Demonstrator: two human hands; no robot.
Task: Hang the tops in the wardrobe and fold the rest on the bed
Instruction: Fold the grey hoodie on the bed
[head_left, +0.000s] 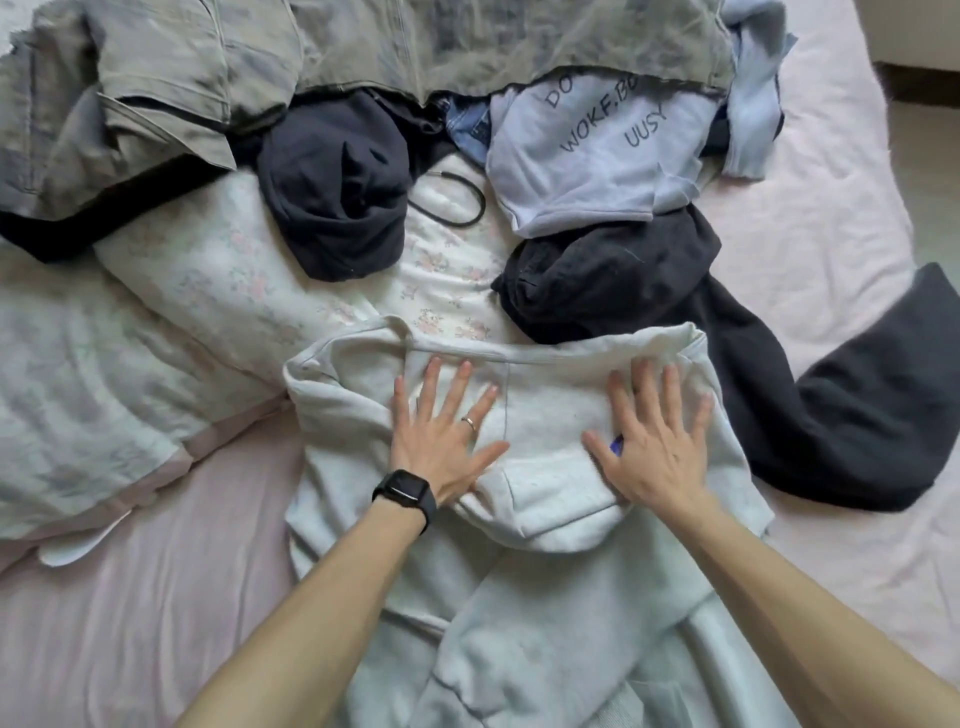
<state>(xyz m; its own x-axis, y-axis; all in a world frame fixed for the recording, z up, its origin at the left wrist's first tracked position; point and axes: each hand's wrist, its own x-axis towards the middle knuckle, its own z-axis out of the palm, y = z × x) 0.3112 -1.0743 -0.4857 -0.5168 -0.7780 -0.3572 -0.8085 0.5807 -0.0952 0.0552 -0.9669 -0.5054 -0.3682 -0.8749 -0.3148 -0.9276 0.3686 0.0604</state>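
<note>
A pale grey sweat garment (545, 519) lies spread on the pink bed sheet (156, 597) in front of me, its waistband at the far end and a pocket flap below my palms. My left hand (441, 431), with a ring and a black watch, presses flat on its left part with fingers spread. My right hand (654, 441) presses flat on its right part, fingers straight. A small blue mark shows beside my right thumb.
Beyond lie a dark navy bundle (337, 192), a light blue printed tee (597, 150), a black garment (753, 374) trailing right, olive-grey trousers (208, 67) at the back, a black hair tie (457, 202), and a floral duvet (182, 291) at left.
</note>
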